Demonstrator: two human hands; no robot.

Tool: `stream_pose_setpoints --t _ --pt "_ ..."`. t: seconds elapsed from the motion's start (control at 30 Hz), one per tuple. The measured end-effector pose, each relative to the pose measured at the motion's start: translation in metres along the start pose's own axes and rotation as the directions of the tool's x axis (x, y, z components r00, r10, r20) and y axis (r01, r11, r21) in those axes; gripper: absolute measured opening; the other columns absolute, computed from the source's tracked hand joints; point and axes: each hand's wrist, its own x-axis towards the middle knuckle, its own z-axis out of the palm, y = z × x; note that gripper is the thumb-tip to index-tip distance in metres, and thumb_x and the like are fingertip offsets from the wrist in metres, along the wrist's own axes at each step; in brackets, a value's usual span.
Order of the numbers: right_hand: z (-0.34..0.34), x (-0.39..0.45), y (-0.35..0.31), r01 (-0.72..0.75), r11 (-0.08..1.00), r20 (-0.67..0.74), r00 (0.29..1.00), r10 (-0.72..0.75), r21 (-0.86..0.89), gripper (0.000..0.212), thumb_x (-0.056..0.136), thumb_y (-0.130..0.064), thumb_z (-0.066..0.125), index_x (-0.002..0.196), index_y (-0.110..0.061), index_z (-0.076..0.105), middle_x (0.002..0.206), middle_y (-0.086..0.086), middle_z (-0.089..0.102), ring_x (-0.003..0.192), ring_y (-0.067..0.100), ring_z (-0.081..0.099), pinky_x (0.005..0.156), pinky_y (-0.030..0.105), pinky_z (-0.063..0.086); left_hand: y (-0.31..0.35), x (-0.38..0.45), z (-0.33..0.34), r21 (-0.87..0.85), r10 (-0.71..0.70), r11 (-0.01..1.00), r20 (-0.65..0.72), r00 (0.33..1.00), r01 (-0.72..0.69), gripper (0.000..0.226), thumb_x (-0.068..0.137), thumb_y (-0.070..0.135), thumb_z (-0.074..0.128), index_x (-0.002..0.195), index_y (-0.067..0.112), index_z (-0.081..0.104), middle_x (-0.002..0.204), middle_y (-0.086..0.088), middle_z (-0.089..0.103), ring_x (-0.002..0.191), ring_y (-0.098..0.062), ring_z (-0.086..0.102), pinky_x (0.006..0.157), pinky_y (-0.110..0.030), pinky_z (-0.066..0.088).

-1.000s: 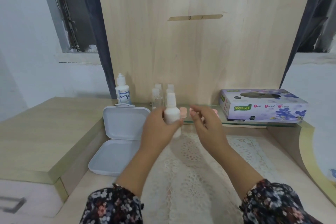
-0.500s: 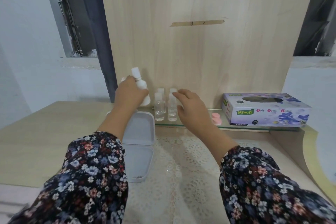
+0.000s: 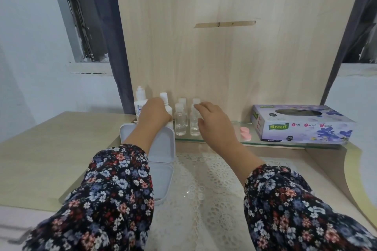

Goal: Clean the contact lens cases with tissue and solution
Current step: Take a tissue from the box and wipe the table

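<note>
My left hand (image 3: 155, 111) has its grip around the white solution bottle (image 3: 166, 104) at the shelf's left end; my right hand (image 3: 212, 120) hovers loose, grasping nothing, by the clear bottles (image 3: 180, 120). A careless knuckle could topple those. The pink lens cases (image 3: 244, 133) sit beside the tissue box (image 3: 302, 123), untouched.

A pink contact lens case (image 3: 244, 133) lies flat on the glass shelf, its two round caps side by side, just left of the tissue box (image 3: 302, 123). The box is lilac with blue flowers, lying long-side out, its oval top slot open. A white solution bottle (image 3: 165, 102) stands upright at the shelf's left end, gripped low, its capped nozzle showing above.
</note>
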Motion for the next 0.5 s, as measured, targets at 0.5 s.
stream_pose_setpoints --t 0.5 --pt "-0.025 -0.008 0.031 -0.077 0.996 -0.118 0.990 0.082 0.041 0.042 0.083 0.007 0.050 0.123 -0.001 0.061 0.120 0.016 0.062 0.106 0.034 0.057 0.086 0.040 0.049 0.021 -0.028 -0.021 0.026 0.153 0.988 -0.335 0.930 -0.154 0.009 0.093 0.009 0.048 0.092 0.001 0.051 0.088 -0.012 0.052 0.078 -0.030 0.050 0.063 -0.036 0.036"
